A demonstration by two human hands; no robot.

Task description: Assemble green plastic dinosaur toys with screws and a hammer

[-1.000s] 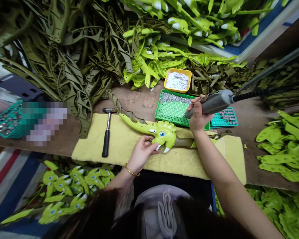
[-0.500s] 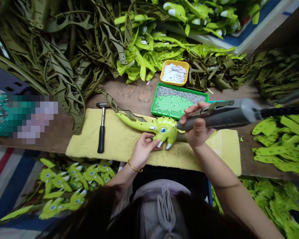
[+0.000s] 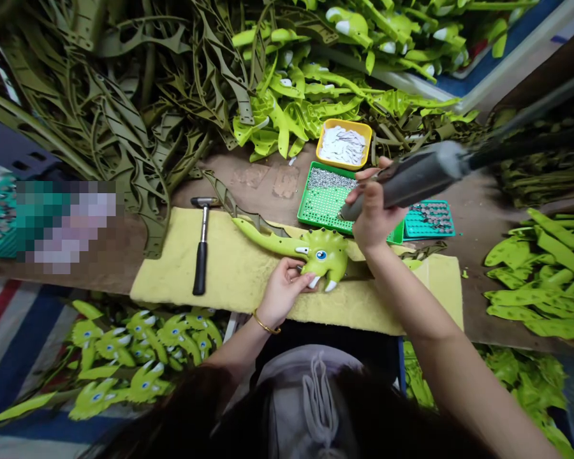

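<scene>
My left hand (image 3: 283, 290) is closed on the lower edge of a lime-green plastic dinosaur head (image 3: 333, 255) with a blue eye and white horns. The head lies on a yellow cloth (image 3: 172, 274), joined to a long curved green part and dark olive pieces. Gripped in my right hand (image 3: 375, 220) is a grey electric screwdriver (image 3: 418, 175), tilted, its tip over the green perforated tray (image 3: 321, 207) of small silver screws. The tip stands apart from the dinosaur head. Whether a screw sits on the tip is too small to tell.
A hammer (image 3: 201, 248) lies on the cloth at left. Behind the screw tray stand a yellow tub (image 3: 320, 150) of white pieces and, to its right, a teal tray (image 3: 414, 228) of metal parts. Olive parts (image 3: 119, 127) and green parts (image 3: 530, 280) are heaped around.
The screwdriver in my right hand has come off the dinosaur head and moved up to the screw tray. My left hand keeps its hold on the head.
</scene>
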